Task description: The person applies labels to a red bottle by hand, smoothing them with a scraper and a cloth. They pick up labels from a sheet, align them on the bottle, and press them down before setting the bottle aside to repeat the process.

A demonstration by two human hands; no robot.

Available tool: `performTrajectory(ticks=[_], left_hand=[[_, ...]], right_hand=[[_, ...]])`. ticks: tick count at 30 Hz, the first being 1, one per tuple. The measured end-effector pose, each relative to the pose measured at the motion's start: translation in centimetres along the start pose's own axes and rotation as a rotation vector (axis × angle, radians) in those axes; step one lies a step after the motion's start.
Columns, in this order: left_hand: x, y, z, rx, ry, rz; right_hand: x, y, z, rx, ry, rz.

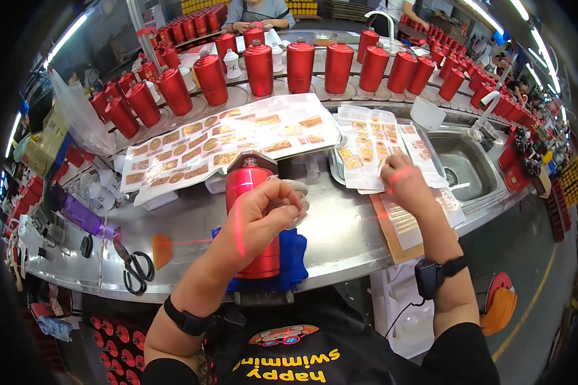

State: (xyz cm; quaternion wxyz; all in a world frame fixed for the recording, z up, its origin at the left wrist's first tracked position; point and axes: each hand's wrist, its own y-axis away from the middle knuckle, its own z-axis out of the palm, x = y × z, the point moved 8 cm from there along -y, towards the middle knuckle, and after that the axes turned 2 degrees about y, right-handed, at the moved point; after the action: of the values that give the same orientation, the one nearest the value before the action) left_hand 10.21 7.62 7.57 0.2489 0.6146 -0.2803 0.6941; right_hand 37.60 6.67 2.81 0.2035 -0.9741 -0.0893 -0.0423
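A red bottle-shaped canister with a metal cap stands in front of me, on or against a bunched blue cloth. My left hand is in front of its upper part, fingers curled in to the thumb; what they hold, if anything, is hidden. A pale, ridged thing shows just behind those fingers. Over at the right, my right hand rests on a white sheet of gold decals, its fingertips pinched together at the sheet. Whatever lies between them is too small to make out.
A larger decal sheet lies at left. Black-handled scissors, an orange scraper-like piece and a purple bottle are on the steel bench. A sink is at right. Red canisters line the far conveyor; people sit beyond.
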Motion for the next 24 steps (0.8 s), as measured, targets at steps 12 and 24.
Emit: performTrajectory(ticks=[12,24], left_hand=[[6.2,3.3,4.7,0.09,-0.971,0.897],[3.9,5.8,6.3,-0.181,-1.111,0.942]], right_hand=[[-11.4,1.2,-6.6,-0.441,-1.327,0.032],[-10.5,-2.9,-6.8,-0.148,-1.231,-0.062]])
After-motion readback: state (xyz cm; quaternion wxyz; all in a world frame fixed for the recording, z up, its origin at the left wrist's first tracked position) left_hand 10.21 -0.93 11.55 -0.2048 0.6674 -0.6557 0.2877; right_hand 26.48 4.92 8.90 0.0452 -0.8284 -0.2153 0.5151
